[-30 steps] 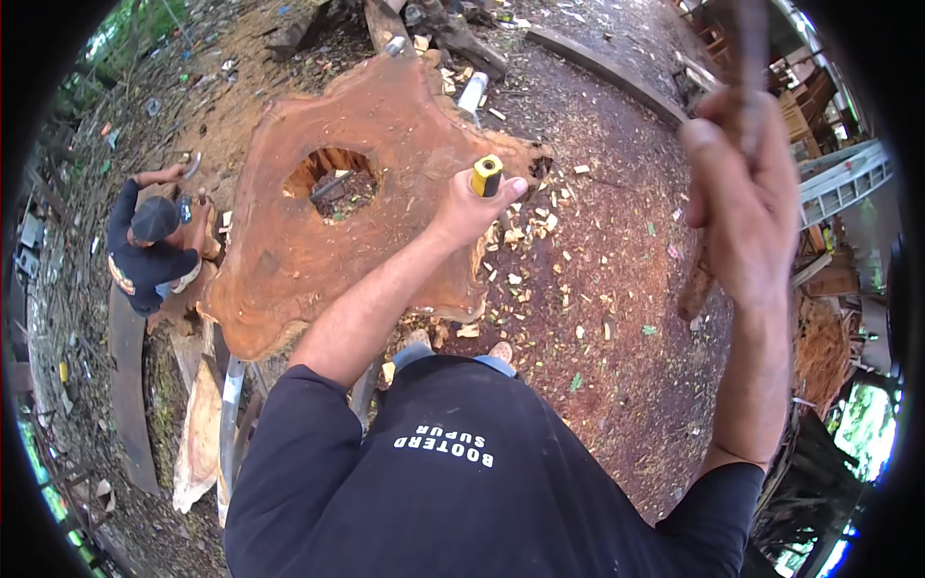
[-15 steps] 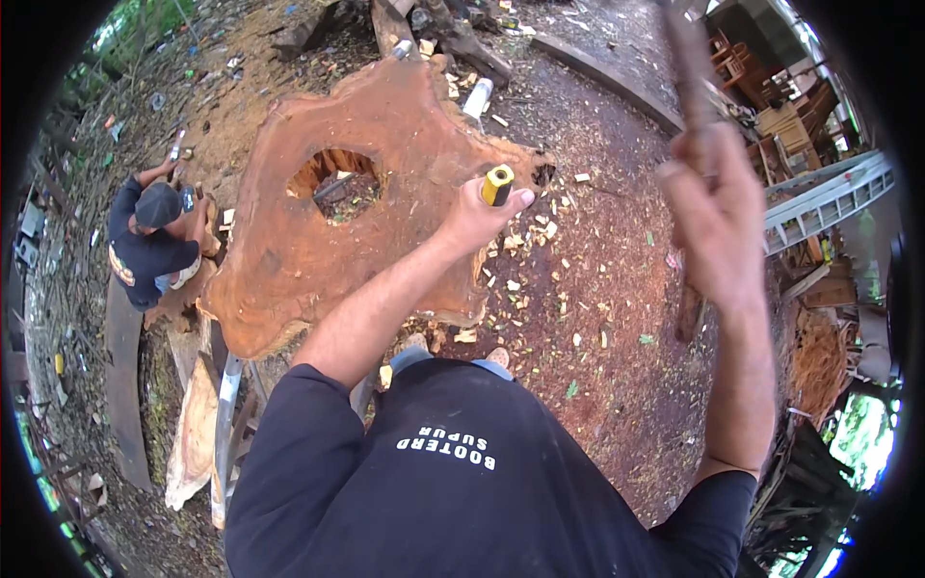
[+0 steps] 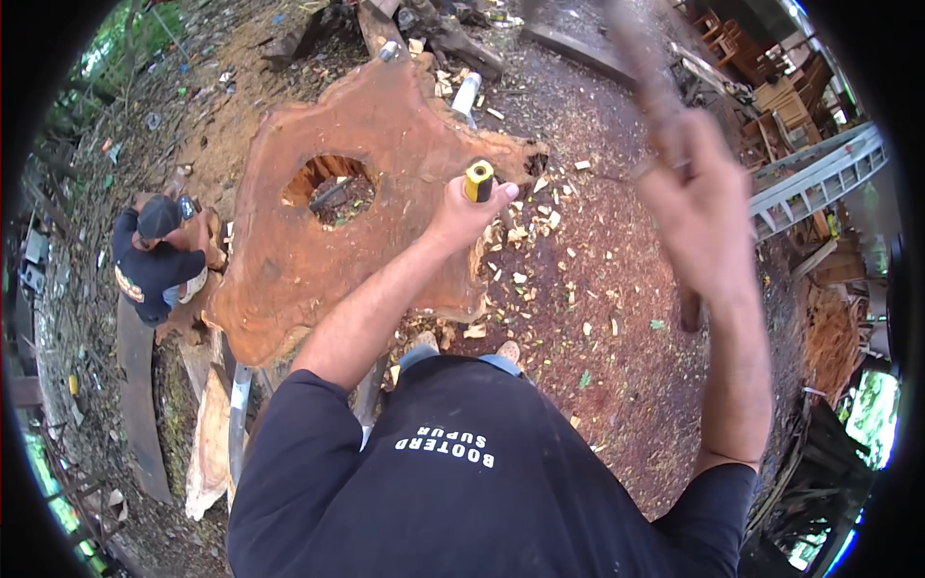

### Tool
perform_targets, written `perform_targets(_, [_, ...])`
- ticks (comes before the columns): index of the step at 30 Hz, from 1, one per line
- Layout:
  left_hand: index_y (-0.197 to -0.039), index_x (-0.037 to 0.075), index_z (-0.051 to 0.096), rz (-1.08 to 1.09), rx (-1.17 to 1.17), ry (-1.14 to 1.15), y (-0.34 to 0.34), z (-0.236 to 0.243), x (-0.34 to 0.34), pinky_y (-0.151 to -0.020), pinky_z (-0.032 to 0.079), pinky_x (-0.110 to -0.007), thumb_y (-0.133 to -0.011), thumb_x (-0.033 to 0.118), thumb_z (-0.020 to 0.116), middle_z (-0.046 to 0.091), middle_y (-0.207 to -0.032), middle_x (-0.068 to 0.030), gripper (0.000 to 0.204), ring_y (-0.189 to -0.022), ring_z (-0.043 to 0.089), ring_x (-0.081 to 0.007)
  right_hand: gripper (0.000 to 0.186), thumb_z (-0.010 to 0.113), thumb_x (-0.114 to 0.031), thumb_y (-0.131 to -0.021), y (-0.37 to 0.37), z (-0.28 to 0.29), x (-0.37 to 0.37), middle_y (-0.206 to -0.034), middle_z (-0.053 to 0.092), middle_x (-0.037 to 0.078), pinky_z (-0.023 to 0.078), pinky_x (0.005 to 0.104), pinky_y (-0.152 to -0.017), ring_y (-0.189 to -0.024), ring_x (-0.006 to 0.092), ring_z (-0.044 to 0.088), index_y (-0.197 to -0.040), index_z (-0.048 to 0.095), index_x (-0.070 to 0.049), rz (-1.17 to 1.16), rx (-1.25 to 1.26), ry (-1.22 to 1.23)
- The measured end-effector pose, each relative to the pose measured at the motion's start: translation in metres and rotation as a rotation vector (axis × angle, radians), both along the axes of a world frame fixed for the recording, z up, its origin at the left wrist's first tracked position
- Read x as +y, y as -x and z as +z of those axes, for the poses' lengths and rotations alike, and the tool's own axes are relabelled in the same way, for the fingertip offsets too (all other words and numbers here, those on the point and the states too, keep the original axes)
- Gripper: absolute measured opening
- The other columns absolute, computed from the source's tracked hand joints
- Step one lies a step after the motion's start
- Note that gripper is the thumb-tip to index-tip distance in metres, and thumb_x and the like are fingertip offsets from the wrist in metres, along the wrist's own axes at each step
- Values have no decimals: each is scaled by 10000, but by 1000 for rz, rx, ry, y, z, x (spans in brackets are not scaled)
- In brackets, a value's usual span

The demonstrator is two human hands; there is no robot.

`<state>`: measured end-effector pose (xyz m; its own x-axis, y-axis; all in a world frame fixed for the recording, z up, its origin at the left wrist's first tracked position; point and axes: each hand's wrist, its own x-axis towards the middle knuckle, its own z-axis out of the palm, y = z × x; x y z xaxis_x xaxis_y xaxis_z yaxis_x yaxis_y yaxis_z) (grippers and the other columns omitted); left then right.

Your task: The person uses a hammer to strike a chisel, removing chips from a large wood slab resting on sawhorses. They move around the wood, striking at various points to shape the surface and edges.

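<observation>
My left hand (image 3: 462,217) is closed around the yellow-and-black handle of a chisel (image 3: 479,180). The handle's end points up, and the blade is hidden below my fist. The fist is over the right edge of a large reddish-brown wood slab (image 3: 395,125), which has an irregular outline and a ragged hole through it. Raised off to the right, my right hand (image 3: 701,207) grips the long brown wooden handle of a hammer-like tool (image 3: 639,63). Motion blurs that tool, and its head cannot be made out.
Another person (image 3: 159,255) crouches left of the slab, holding a tool. Pale wood chips (image 3: 520,231) litter the ground right of the slab. An aluminium ladder (image 3: 819,183) leans at the right. Planks (image 3: 143,405) lie at the lower left, logs (image 3: 448,39) behind.
The view has shifted slightly. My right hand and its tool have tipped a little to the left. The left hand keeps its hold on the chisel. The crouching person's arms have changed position.
</observation>
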<state>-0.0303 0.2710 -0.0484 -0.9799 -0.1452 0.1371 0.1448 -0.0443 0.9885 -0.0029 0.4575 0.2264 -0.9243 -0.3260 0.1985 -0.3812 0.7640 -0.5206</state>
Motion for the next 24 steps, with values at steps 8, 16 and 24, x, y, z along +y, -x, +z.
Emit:
perform_targets(8, [-762,38,597,31,142,-77,10,1,12,-639,504,-295,-893,266,758,593,-688,30,308,-686,570,-70,290,626,-139,-813,0,-112,5,-797,662,301,560,537,-715,-764,447,689,-1018,509,29,176,-200,-495])
perform_targets(16, [-742,70,589,-23,-73,16,0,-9,-6,-578,485,-274,-908,289,747,609,-649,21,317,-609,578,-59,156,586,-74,-837,-6,-3,-6,-671,629,171,495,375,-492,-576,220,643,-966,524,-13,40,64,-23])
perform_targets(24, [-797,55,619,-68,-24,-27,5,-14,5,-595,505,-287,-917,261,732,633,-665,8,264,-630,614,-77,299,633,-153,-826,0,-117,10,-780,674,264,550,507,-630,-699,425,688,-1038,524,27,161,-75,-544])
